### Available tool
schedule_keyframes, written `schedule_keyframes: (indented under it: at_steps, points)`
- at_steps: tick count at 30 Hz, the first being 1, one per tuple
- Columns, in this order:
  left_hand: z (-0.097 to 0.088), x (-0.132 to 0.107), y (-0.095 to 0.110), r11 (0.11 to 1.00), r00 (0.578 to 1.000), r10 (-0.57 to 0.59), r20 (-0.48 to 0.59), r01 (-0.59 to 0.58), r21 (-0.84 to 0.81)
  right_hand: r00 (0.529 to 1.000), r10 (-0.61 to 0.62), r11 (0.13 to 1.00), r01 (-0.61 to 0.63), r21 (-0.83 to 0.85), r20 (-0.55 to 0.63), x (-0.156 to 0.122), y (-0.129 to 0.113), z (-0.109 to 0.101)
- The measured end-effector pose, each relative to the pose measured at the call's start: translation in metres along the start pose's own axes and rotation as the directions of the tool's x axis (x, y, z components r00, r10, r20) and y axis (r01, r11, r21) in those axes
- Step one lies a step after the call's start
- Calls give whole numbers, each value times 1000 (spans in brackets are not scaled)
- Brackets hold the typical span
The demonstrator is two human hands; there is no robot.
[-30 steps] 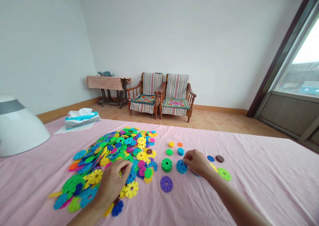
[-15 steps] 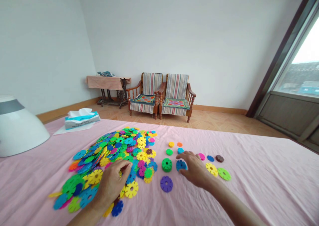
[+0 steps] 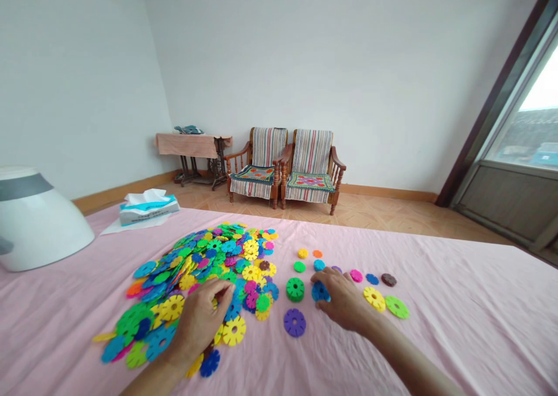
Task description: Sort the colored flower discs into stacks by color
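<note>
A big heap of colourful plastic snowflake discs [image 3: 209, 256] lies on the pink cloth. Over its near edge my left hand [image 3: 204, 311] is curled, thumb and fingertips together; whatever they may hold is hidden. To the right, the thumb and fingers of my right hand [image 3: 342, 296] are around the edges of a blue snowflake disc [image 3: 321, 291] on the cloth. Left of this disc sits a green stack of discs [image 3: 295, 289], with a large purple disc [image 3: 295, 323] nearer me. Yellow discs [image 3: 374, 298] and a lime green disc [image 3: 397, 307] lie beyond my right wrist.
Small discs, among them a pink one [image 3: 356, 275] and a brown one [image 3: 389, 279], lie in a row farther back. A tissue box [image 3: 149, 208] and a white cone-shaped object [image 3: 39, 221] stand at the left. Two wooden armchairs [image 3: 311, 163] are by the wall.
My right hand has lowered slightly and its fingers have closed in around the blue disc. My left hand stays curled over the heap. The whole view has shifted a little.
</note>
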State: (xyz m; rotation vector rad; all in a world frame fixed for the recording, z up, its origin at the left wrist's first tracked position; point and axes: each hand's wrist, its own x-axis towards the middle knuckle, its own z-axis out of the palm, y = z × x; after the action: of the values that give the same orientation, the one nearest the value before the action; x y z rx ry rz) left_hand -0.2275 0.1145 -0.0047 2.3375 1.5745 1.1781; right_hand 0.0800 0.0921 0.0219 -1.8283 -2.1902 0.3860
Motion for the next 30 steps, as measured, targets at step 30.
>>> schedule_keyframes:
  at_steps: [30]
  points:
    - [2, -4, -2, 998, 997, 60, 39, -61, 22, 981, -152, 986, 141, -91, -119, 9, -109, 44]
